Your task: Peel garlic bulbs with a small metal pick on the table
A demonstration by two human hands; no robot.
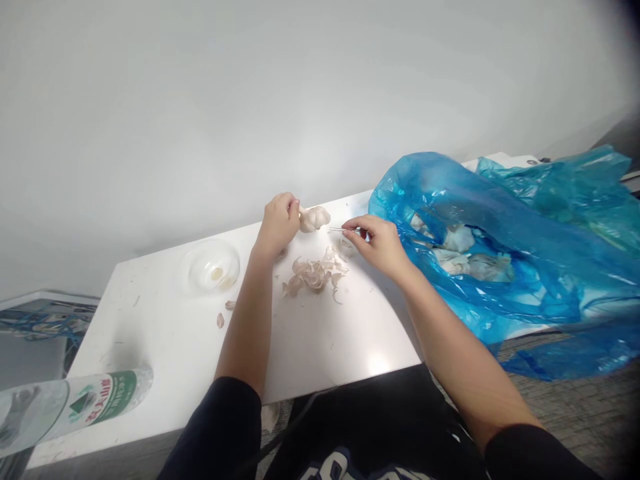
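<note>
Item one: the left hand (pixel 277 225), fingers curled closed, had hold of a whole garlic bulb (pixel 315 218), which sat just right of that hand, above the far part of a white table (pixel 165 333). Item two: the right hand (pixel 375 245), mostly closed in a pinch, gripped slender metal tweezers (pixel 343 230), their tips pointing left toward the bulb and just apart from it. Item three: a loose heap of papery garlic skins (pixel 314 275) lay on the table between and nearer than the hands. Item four: a clear glass bowl (pixel 213 267) stood left of the heap, holding a small pale piece that could not be identified. Item five: a plastic water bottle (pixel 75 407) lay on its side at the near-left corner of the table. Item six: a crumpled blue plastic bag (pixel 500 253), holding pale clumps, spread across the right side. Risks, as judged: pressing too hard could make the fine tips skid off the dry bulb into the left fingers; a loosened grip could let the bulb drop and roll; a careless right forearm could drag the bag across the skins; a knock could send the bottle rolling off the table.
</note>
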